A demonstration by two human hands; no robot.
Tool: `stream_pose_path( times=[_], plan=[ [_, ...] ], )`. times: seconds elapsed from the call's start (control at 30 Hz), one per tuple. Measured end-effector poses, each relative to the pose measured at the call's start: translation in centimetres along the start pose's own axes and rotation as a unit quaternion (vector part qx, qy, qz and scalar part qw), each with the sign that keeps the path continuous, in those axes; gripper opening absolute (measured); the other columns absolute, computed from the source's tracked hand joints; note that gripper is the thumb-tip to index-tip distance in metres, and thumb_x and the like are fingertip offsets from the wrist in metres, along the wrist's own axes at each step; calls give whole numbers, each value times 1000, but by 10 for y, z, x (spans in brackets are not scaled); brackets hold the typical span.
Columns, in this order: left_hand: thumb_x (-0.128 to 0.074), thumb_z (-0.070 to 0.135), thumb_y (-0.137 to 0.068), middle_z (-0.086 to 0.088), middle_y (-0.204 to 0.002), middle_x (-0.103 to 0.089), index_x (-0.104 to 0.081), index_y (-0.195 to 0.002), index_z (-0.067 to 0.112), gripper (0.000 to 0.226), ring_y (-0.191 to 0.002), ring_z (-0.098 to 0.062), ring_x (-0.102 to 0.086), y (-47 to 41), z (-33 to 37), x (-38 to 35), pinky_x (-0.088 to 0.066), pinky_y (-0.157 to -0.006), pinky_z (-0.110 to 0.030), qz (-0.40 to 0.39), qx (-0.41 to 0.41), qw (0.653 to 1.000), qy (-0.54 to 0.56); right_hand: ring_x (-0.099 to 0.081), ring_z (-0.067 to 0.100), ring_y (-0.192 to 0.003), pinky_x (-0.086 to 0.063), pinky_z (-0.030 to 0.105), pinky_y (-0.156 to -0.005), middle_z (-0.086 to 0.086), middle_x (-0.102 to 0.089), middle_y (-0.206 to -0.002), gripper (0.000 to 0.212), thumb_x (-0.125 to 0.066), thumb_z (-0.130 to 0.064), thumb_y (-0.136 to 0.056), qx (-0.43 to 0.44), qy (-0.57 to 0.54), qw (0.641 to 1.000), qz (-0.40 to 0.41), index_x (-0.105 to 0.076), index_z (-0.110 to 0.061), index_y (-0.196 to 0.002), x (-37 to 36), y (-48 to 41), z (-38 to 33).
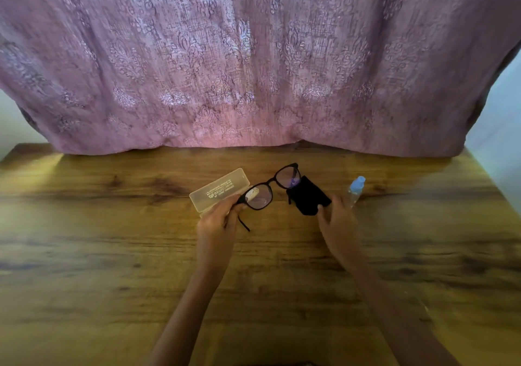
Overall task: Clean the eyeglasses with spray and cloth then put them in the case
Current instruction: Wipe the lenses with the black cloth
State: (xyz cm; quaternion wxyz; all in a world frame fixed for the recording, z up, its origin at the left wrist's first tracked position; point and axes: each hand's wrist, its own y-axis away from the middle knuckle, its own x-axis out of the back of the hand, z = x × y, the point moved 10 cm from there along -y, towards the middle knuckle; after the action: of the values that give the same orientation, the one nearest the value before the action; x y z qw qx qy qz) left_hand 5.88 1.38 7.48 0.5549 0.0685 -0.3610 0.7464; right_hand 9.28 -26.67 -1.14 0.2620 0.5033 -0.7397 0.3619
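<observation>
Eyeglasses [270, 186] with a black frame are held up over the wooden tabletop [112, 253], lenses facing the camera and tilted so the right lens sits higher. The left hand [217, 224] pinches the frame's left corner at the hinge, fingers closed on it, one temple arm hanging below. The right lens overlaps a black cloth [308, 198] lying on the tabletop; the right hand [337, 219] has its fingers spread loosely, tips touching the cloth's near edge without gripping it. Behind the left lens lies a translucent yellowish glasses case [218, 189], closed. A small clear spray bottle [355, 189] with a blue cap lies just beyond the right hand. A patterned pink curtain [253, 55] hangs behind.
</observation>
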Motion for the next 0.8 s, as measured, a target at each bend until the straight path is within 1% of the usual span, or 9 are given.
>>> stream_pose_path(
  times=[0.1, 0.17, 0.3, 0.43, 0.53, 0.6, 0.7, 0.77, 0.8],
  plan=[
    [-66, 9, -87, 15, -104, -65, -68, -112, 17, 26, -94, 2, -60, 0, 0, 1, -50, -76, -10, 0, 4, 1000, 3, -63, 22, -87, -45, 25, -59, 12, -58, -115, 42, -47, -34, -100, -55, 42, 997, -29, -47, -3, -129, -14, -13, 0],
    [-65, 11, -88, 14, -104, -66, -69, -111, 17, 24, -90, -2, -63, 0, -2, 1, -51, -74, -14, 1, 11, 1000, -6, -62, 24, -93, -45, 26, -60, 13, -55, -120, 41, -49, -34, -99, -89, 58, 993, -47, -48, -3, -127, -21, -18, 2],
    [-65, 10, -88, 15, -103, -64, -68, -111, 15, 24, -89, -1, -62, 2, 2, 3, -49, -73, -13, 8, 2, 1000, -17, -62, 17, -83, -49, 27, -62, 6, -65, -97, 21, -60, -24, -93, -139, -20, 989, -50, -60, -9, -108, -24, -18, 6],
    [-66, 10, -87, 12, -104, -66, -69, -110, 13, 23, -91, -1, -61, 2, 2, 2, -49, -75, -14, 6, 5, 1000, -21, -56, 13, -83, -46, 22, -68, 2, -58, -100, 14, -70, -22, -82, -126, -101, 987, -24, -62, -14, -89, -10, -10, -4],
    [-66, 11, -87, 10, -105, -67, -70, -109, 13, 22, -94, 0, -61, 2, 1, 2, -52, -77, -19, 5, 9, 1000, -19, -49, 9, -97, -42, 20, -83, -5, -50, -103, 18, -76, -18, -76, -87, -158, 984, 7, -58, -14, -78, 11, -2, -21],
    [-66, 9, -87, 12, -105, -64, -69, -109, 11, 22, -95, 3, -58, 1, 5, 3, -52, -79, -20, 7, -4, 1000, -16, -49, 3, -105, -40, 16, -90, -7, -54, -110, 19, -75, -10, -75, -52, -220, 974, 31, -55, -11, -76, 27, 4, -36],
    [-66, 8, -86, 16, -104, -63, -69, -109, 13, 23, -96, 5, -58, 2, 8, 3, -50, -79, -14, 5, -10, 1000, -3, -62, 7, -93, -54, 25, -77, -7, -65, -96, 19, -69, -3, -80, -45, -337, 940, 20, -53, -14, -80, 40, 13, -54],
    [-66, 9, -86, 17, -105, -63, -69, -110, 15, 24, -97, 6, -58, 3, 9, 2, -49, -80, -8, 3, -8, 1000, 4, -62, 3, -80, -53, 18, -67, -11, -64, -84, 20, -69, -5, -83, -33, -353, 935, 18, -55, -20, -85, 48, 18, -68],
    [-66, 9, -87, 17, -105, -63, -69, -111, 15, 25, -97, 5, -59, 3, 9, 2, -49, -80, -8, 1, -8, 1000, 4, -63, 3, -81, -53, 16, -66, -11, -64, -84, 22, -68, -5, -84, -22, -357, 934, 13, -57, -23, -89, 51, 20, -77]
  ],
)
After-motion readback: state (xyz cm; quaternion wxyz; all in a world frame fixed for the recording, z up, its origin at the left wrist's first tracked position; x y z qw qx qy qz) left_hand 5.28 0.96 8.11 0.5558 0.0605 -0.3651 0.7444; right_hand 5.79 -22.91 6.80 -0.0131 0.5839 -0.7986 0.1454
